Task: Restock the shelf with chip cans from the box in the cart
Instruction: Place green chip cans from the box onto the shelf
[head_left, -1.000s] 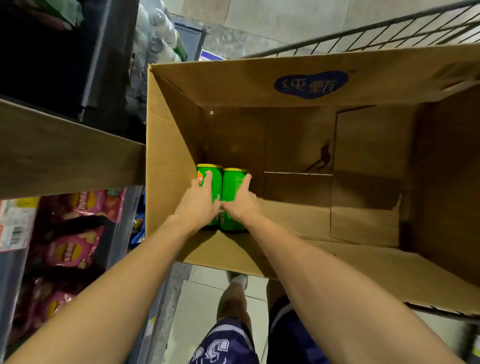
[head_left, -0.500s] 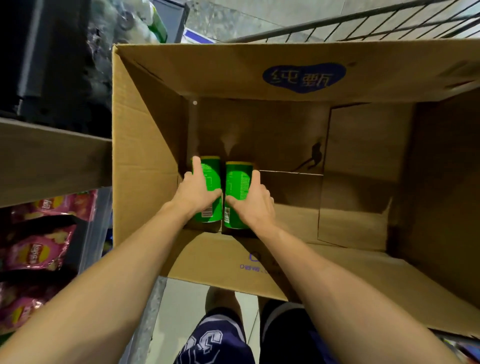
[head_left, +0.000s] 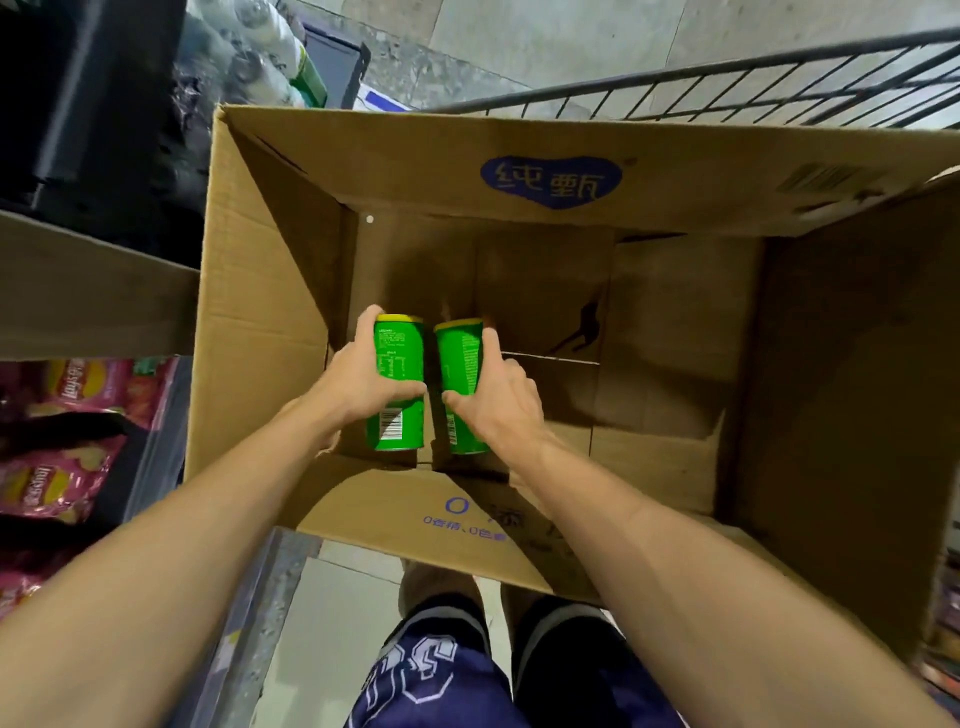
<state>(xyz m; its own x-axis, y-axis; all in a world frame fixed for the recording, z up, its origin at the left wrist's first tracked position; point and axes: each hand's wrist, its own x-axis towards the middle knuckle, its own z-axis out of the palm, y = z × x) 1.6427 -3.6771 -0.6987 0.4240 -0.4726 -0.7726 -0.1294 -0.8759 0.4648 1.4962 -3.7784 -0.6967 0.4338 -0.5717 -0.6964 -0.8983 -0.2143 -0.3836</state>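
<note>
Head view looks down into a large open cardboard box (head_left: 270, 291), its plain brown corrugated walls creased and its flaps folded outward; the far flap carries a dark blue printed emblem (head_left: 550, 179) with pale characters. Behind the box runs the black wire rail of the cart (head_left: 727, 88).

Near the box's left wall, toward its near-left corner, are two chip cans, slim smooth cylinders with glossy green wrappers and yellow rims at their far ends. The left hand (head_left: 363, 384) is wrapped around the left can (head_left: 397, 358), thumb across its front above a white barcode patch, fingers curled behind its left side. The right hand (head_left: 501, 397) grips the right can (head_left: 460, 364), thumb on its front, fingers round its right side. A narrow gap separates the cans; whether they rest on the box floor cannot be told.

Left of the box, a flat brown shelf board (head_left: 93, 301) juts out, and below it lie crinkled pink chip bags (head_left: 57, 467) with yellow logos.
</note>
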